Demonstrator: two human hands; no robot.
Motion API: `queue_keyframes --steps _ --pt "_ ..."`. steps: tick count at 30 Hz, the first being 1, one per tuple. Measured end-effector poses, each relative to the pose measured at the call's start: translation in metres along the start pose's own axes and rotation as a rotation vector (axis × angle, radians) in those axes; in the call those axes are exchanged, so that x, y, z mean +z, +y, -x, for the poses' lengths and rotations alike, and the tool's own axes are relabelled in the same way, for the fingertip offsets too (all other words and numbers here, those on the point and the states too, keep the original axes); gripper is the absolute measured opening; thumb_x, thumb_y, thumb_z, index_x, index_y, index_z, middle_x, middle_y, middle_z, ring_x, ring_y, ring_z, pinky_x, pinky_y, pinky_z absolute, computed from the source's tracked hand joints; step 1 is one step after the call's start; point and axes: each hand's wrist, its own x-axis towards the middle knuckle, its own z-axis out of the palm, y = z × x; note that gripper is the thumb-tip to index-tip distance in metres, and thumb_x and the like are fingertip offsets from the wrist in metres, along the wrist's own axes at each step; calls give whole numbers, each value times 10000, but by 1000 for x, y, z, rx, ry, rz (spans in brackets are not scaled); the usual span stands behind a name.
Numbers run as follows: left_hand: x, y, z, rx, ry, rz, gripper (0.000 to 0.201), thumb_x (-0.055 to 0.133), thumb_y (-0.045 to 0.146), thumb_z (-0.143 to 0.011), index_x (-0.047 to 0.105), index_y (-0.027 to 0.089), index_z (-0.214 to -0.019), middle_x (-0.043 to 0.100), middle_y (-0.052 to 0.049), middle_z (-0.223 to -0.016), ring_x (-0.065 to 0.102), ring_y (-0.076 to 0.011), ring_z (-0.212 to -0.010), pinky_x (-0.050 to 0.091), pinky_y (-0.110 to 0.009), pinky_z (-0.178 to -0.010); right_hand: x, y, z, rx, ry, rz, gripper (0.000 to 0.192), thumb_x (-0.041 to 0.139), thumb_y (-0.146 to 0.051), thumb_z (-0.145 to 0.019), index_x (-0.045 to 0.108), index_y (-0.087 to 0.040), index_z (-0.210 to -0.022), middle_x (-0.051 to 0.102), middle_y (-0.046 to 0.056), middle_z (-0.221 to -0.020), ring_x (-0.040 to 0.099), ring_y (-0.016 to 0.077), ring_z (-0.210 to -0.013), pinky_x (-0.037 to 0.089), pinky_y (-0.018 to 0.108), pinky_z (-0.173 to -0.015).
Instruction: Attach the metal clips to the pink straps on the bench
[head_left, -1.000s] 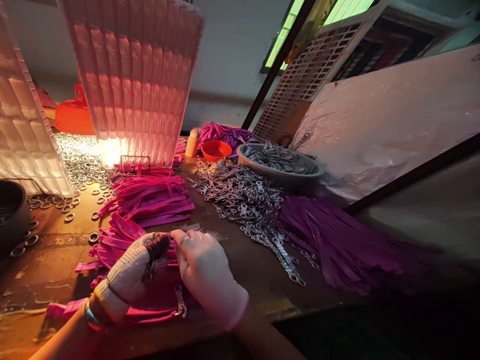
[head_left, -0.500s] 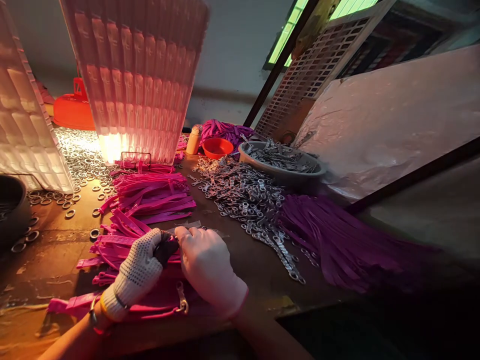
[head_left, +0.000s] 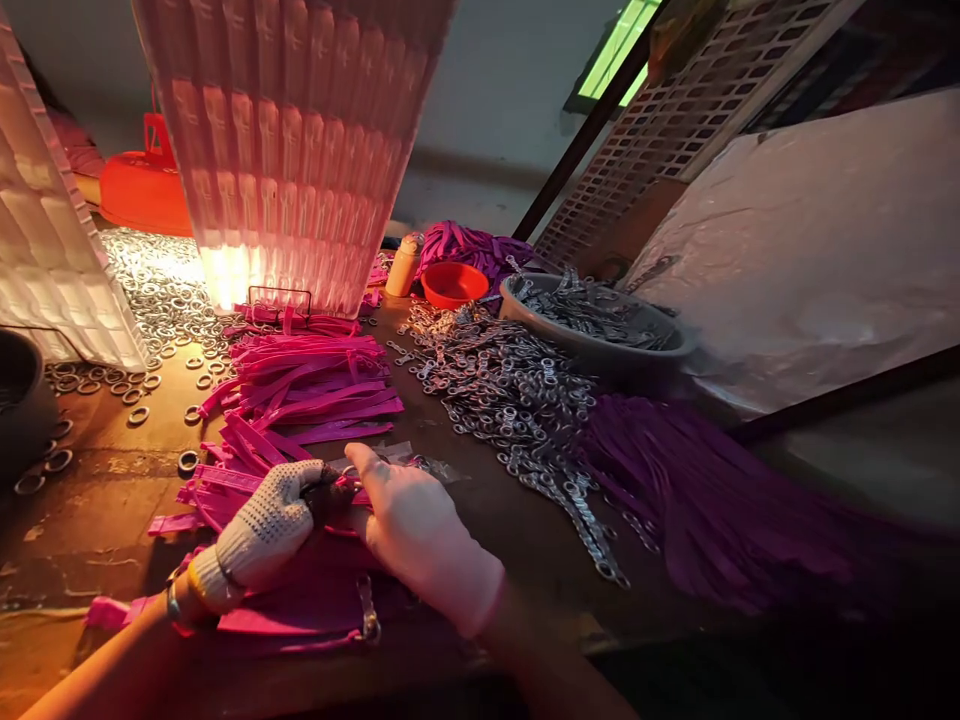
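My left hand (head_left: 274, 515) wears a white dotted glove with dark fingertips. Its thumb and fingers are closed on the end of a pink strap, where a bit of metal glints. Close against it is my right hand (head_left: 420, 525), in a thin plain glove, index finger reaching over the strap end and the other fingers curled. What the curled fingers hold is hidden. Beneath both hands lie several pink straps (head_left: 277, 610). A metal clasp (head_left: 368, 610) is attached to one strap near the table's front edge.
Another bundle of pink straps (head_left: 330, 385) lies beyond my hands. To the right are heaped metal clasps (head_left: 495, 375), a grey basin (head_left: 637, 350) of clasps and purple straps (head_left: 697, 500). Metal rings (head_left: 161, 300) spread under a red lamp (head_left: 142, 190). A red bowl (head_left: 454, 287) stands behind.
My right index finger has straightened and lifted over the strap end, where earlier the fingers pinched close to my left hand. The view has shifted slightly; my left hand keeps its grip.
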Motion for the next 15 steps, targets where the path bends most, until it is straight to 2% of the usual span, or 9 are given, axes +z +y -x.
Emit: queue_keyframes --steps 3,5,8,11,13,15 --pt "3 -1 1 22 69 5 194 644 287 -838 638 163 -688 535 24 -573 394 -96 -518 317 -185 -470 2 1 -6 24 -56 84 385 563 -178 -900 518 -151 -1281 723 66 -853 688 214 -730 417 297 -632" --pt "4 -1 -1 8 93 -4 176 632 219 -815 622 172 -647 507 32 -533 379 -95 -495 293 -183 -450 5 3 -7 -28 -64 137 244 547 -210 -909 565 -137 -1141 706 79 -801 681 215 -688 404 293 -588" --pt "8 0 -7 30 59 -40 161 583 117 -763 631 171 -619 543 25 -544 410 -103 -515 325 -180 -472 7 8 -6 -138 -95 225 158 530 -245 -918 571 -111 -992 672 109 -722 660 223 -634 377 291 -543" --pt "10 4 -18 44 -3 -89 183 540 64 -703 674 168 -632 639 3 -621 482 -120 -568 395 -184 -526 7 14 -5 -189 -113 284 157 523 -246 -929 570 -98 -955 662 127 -696 653 238 -621 363 291 -538" --pt "1 11 -27 35 -72 -96 209 550 31 -641 701 175 -630 676 1 -634 522 -134 -583 419 -181 -528 7 20 -5 -196 -95 267 173 519 -274 -947 574 -110 -939 663 116 -696 653 240 -618 342 288 -532" --pt "-24 18 -34 11 -81 -18 248 583 -20 -566 716 186 -607 688 10 -607 540 -136 -560 424 -169 -495 6 28 -4 -157 -64 221 227 518 -343 -969 580 -129 -926 662 94 -692 649 230 -613 315 284 -529"
